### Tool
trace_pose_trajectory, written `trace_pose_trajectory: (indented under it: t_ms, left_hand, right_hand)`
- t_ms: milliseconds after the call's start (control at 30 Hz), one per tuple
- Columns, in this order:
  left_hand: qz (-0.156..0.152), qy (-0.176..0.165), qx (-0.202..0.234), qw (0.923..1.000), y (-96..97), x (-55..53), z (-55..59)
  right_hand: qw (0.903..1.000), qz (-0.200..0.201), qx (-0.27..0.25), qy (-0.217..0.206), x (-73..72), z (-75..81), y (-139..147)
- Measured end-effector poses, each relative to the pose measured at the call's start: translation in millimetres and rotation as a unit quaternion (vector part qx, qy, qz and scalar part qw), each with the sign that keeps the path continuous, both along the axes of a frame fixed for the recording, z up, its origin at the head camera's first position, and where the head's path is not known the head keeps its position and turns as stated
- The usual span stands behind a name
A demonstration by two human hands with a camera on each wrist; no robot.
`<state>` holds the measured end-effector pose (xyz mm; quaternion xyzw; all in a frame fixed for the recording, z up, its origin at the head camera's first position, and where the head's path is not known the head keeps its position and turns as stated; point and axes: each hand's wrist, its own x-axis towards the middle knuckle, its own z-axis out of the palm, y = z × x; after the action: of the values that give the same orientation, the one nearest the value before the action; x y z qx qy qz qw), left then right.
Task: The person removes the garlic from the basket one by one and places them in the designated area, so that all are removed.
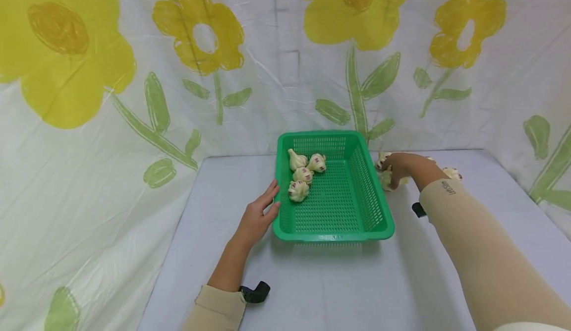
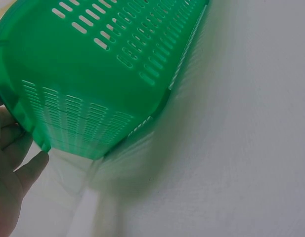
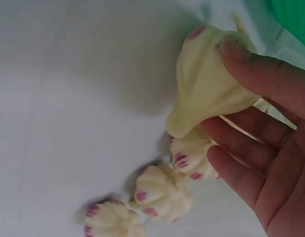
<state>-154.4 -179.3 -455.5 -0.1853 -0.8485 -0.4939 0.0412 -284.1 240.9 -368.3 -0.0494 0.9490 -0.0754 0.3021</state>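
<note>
My right hand (image 1: pixel 405 164), to the right of the green plastic basket (image 1: pixel 333 237), pinches a garlic bulb (image 3: pixel 206 81) between thumb and fingers. In the right wrist view the bulb is pale with purple marks, its stem end pointing down and left. Just beyond it, more garlic bulbs (image 3: pixel 162 192) lie on the table, partly hidden by the hand in the head view. My left hand (image 1: pixel 255 218) touches the basket's left rim with its fingers fairly straight. Inside the basket, several garlic bulbs (image 1: pixel 303 175) are gathered along the left side.
The basket stands on a white table (image 1: pixel 312 286) close to its back edge. Behind the table hangs a white curtain (image 1: pixel 267 33) printed with yellow flowers. Another garlic bulb (image 1: pixel 452 173) lies to the right of my right wrist.
</note>
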Motion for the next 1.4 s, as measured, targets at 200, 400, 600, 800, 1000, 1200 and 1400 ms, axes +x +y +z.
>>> trace_pose_trajectory:
  t_ms: [200,400,600,800,1000,1200,1400]
  left_hand:
    - [-0.005,0.002,0.004,1.0000,-0.2,-0.5,0.6]
    - [-0.005,0.001,0.004,1.0000,-0.3,-0.4,0.1]
    - [-0.001,-0.007,0.001,1.0000,-0.2,0.0,1.9]
    - [0.001,-0.009,0.001,1.0000,0.5,0.3,2.0]
    - [0.001,-0.012,0.003,0.9999,0.3,0.0,-0.1]
    - [0.001,-0.005,0.000,1.0000,0.5,0.2,0.8]
    - [0.000,0.001,0.004,1.0000,0.7,0.4,1.3]
  right_hand:
    - [0.9988,0.046,0.008,0.013,-3.0,-0.3,2]
    - [0.9978,0.057,0.004,0.032,-7.7,-5.3,8]
    - [0.9982,0.043,-0.013,0.039,-10.3,-6.1,10]
    - [0.9990,0.021,-0.024,0.030,-10.0,-3.5,11]
    - [0.9992,0.006,-0.033,0.023,-8.6,-1.8,12]
    - [0.9990,0.016,-0.030,0.028,-8.9,-3.1,14]
    - [0.9991,0.005,-0.032,0.028,-10.5,-5.0,16]
